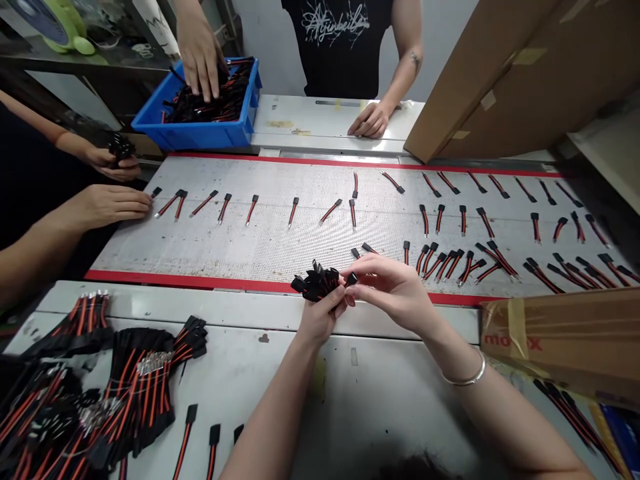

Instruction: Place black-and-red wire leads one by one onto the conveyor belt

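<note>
My left hand (319, 315) is shut on a bunch of black connectors with red-and-black wires (315, 281), held just above the front edge of the conveyor belt. My right hand (393, 290) is at the right of that bunch, and its thumb and fingers pinch one black connector (351, 279). A metal bangle (464, 373) circles my right wrist. Many short wire leads with black connectors (425, 221) lie in loose rows on the perforated grey belt (260, 250), the nearest a little beyond my right hand.
A white work surface (320, 353) lies under my arms, with bundled red-and-black wire harnesses (135, 380) at the left. A cardboard box (560, 333) sits at the right. Across the belt, a co-worker's hand (200, 57) reaches into a blue plastic crate (200, 117) of leads. Other co-workers' hands (107, 207) rest at the left.
</note>
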Tool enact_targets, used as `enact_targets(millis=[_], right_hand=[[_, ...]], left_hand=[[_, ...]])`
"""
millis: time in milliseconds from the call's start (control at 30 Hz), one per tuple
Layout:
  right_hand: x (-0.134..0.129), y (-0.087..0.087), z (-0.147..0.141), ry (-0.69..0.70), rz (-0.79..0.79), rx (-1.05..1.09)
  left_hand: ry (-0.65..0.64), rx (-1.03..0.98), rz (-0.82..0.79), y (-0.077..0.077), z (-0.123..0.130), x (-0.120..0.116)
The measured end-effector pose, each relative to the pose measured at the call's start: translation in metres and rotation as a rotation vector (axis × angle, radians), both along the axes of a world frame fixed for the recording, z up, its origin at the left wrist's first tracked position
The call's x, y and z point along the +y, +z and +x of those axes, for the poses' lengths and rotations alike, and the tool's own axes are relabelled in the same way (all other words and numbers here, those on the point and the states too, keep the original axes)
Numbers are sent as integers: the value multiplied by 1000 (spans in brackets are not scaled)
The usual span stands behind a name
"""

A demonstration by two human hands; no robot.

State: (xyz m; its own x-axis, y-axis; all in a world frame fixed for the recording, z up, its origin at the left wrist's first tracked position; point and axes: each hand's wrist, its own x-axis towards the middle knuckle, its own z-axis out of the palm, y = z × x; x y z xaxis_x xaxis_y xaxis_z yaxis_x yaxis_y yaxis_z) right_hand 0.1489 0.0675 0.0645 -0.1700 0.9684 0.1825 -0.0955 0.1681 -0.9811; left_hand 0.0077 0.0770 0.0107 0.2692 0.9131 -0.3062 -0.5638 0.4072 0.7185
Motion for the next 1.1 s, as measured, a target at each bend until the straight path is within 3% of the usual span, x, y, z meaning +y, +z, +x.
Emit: enact_targets(millis=[600,800,933,1000,1100], right_hand=[[0,1,-1,-19,-20,29],[7,-2,3,42,-69,-102],[19,-13,14,-172,-172,-67],[26,-24,20,-303,-184,-220],[35,-38,25,-393,-154,-442]], left_hand=[[-20,-24,49,-2,-1,1],[26,-16,67,-4,0,1],[23,-8,83,-4,1,1],[20,25,78,-4,0,0],[24,86,106,-5,-1,-2]])
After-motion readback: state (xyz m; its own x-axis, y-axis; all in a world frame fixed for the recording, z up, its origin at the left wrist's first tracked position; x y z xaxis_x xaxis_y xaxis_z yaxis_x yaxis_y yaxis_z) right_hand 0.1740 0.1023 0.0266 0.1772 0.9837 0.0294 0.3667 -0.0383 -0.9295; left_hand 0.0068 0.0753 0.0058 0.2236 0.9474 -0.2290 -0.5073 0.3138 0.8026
